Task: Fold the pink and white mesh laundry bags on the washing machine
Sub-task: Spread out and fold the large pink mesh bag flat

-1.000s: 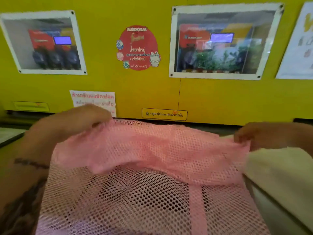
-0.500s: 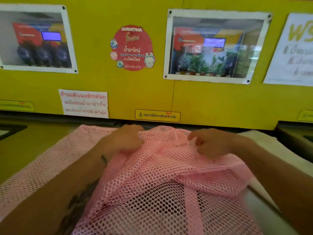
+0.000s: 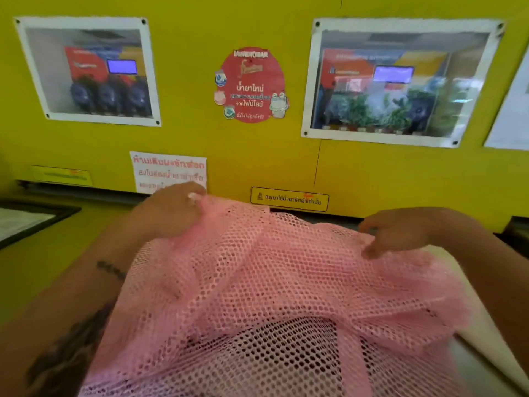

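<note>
A pink mesh laundry bag (image 3: 272,282) lies spread and bunched over the washing machine top, filling the lower middle of the head view. My left hand (image 3: 171,207) pinches its far left corner and lifts it slightly near the yellow wall. My right hand (image 3: 398,230) grips the bag's far right edge, fingers curled into the mesh. A white piece (image 3: 481,325) lies under the pink bag on the right, only its edge showing; whether it is the white bag is unclear.
A yellow wall (image 3: 257,156) with two framed pictures, a red round sticker (image 3: 252,84) and paper notices stands right behind the bag. A dark-framed panel (image 3: 25,222) sits on the yellow surface at the left.
My hands have moved apart from the middle of the bag out to its far corners, spreading the bunched mesh wider. The left side of the bag has been drawn in.
</note>
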Available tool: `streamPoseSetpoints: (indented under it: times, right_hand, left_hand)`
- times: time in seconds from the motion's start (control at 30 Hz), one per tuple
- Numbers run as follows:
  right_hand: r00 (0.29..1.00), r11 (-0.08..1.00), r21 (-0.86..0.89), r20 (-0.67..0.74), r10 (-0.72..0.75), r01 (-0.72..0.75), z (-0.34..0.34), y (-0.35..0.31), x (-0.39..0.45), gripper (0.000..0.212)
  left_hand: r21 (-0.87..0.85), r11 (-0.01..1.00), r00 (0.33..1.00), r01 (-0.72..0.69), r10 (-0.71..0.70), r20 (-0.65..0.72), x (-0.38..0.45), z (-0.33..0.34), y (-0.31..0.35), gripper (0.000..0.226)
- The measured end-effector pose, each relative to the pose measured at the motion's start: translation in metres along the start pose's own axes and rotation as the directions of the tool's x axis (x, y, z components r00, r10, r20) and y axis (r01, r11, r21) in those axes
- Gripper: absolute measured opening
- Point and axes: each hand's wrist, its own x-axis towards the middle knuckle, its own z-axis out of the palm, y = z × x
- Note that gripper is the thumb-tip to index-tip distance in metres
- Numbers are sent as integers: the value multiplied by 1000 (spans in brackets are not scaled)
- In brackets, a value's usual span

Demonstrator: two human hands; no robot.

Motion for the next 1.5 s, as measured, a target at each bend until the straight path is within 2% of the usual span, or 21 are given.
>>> streamPoseSetpoints:
  times: [0.03, 0.07, 0.13, 0.23, 0.33, 0.43, 0.53, 0.57, 0.73, 0.8, 0.87, 0.93, 0.97, 1.0, 1.1, 1.17, 1.23, 1.3, 1.37, 1.5]
  right_hand:
    - [1000, 1000, -6, -12, -12, 12, -3, -9, 3, 64]
    - [999, 998, 47, -15, -51, 51, -6, -20, 7, 64]
    - [986, 974, 152, -24, -163, 165, -12, -50, 11, 57]
    - [950, 955, 114, -184, -251, 274, -19, -99, 42, 52]
    - [916, 948, 143, -332, -226, 285, -15, -135, 97, 52]
    - [884, 918, 226, -417, -213, 328, -9, -158, 140, 44]
    - [882, 909, 233, -411, -231, 347, -8, -177, 163, 35]
    - [886, 913, 207, -390, -251, 350, -9, -184, 170, 35]
    - [949, 955, -14, -104, -297, 298, -15, -215, 182, 44]
    - [940, 944, -101, -101, -325, 315, -20, -229, 176, 34]
    - [877, 934, -86, -323, -356, 347, -27, -242, 171, 19]
    - [733, 927, 38, -624, -270, 374, -34, -256, 170, 20]
    - [663, 909, 86, -713, -230, 407, -37, -264, 169, 24]
    - [646, 885, 130, -731, -219, 447, -39, -273, 167, 27]
    - [762, 788, 286, -561, -324, 546, -37, -296, 170, 43]
    - [779, 772, 304, -511, -363, 559, -31, -301, 169, 43]
    - [797, 827, 209, -464, -386, 522, -27, -299, 163, 37]
    - [853, 898, -17, -303, -424, 440, -22, -293, 152, 34]
    - [880, 895, -164, -181, -440, 414, -13, -284, 145, 36]
    - [874, 876, -134, -93, -477, 464, 11, -270, 158, 43]
  left_hand:
    - [77, 996, 987, 52, -63, 146, -5, 3, -11, 37]
    - [106, 989, 971, 99, -119, 205, -11, 5, -20, 43]
    - [87, 979, 961, 183, -197, 195, -26, 6, -33, 49]
    - [114, 962, 934, 247, -268, 238, -47, 4, -45, 57]
    - [67, 977, 925, 205, -215, 313, -68, 0, -47, 61]
    - [28, 993, 930, 117, -119, 349, -82, 6, -48, 50]
    - [-54, 995, 970, 84, -69, 234, -84, 14, -57, 20]
    - [-108, 991, 981, 84, -63, 183, -85, 14, -61, 18]
    - [-262, 962, 996, 76, -88, -33, -90, 0, -81, 24]
    - [-300, 951, 992, 80, -106, -73, -94, -9, -90, 24]
    - [-293, 952, 987, 84, -120, -105, -98, -17, -100, 24]
    - [-285, 951, 982, 122, -158, -108, -101, -26, -111, 28]
    - [-279, 947, 976, 160, -194, -99, -102, -29, -118, 30]
    - [-239, 947, 967, 215, -241, -87, -102, -30, -126, 31]
    - [-59, 924, 919, 378, -382, -100, -103, -31, -148, 21]
    - [-47, 913, 910, 406, -408, -66, -107, -29, -152, 14]
    - [-12, 923, 918, 386, -383, 101, -112, -31, -145, 32]
    - [29, 941, 920, 337, -335, 201, -115, -31, -137, 39]
    - [29, 955, 944, 295, -296, 143, -113, -31, -135, 33]
    - [-41, 981, 974, 191, -195, -117, -110, -41, -129, 19]
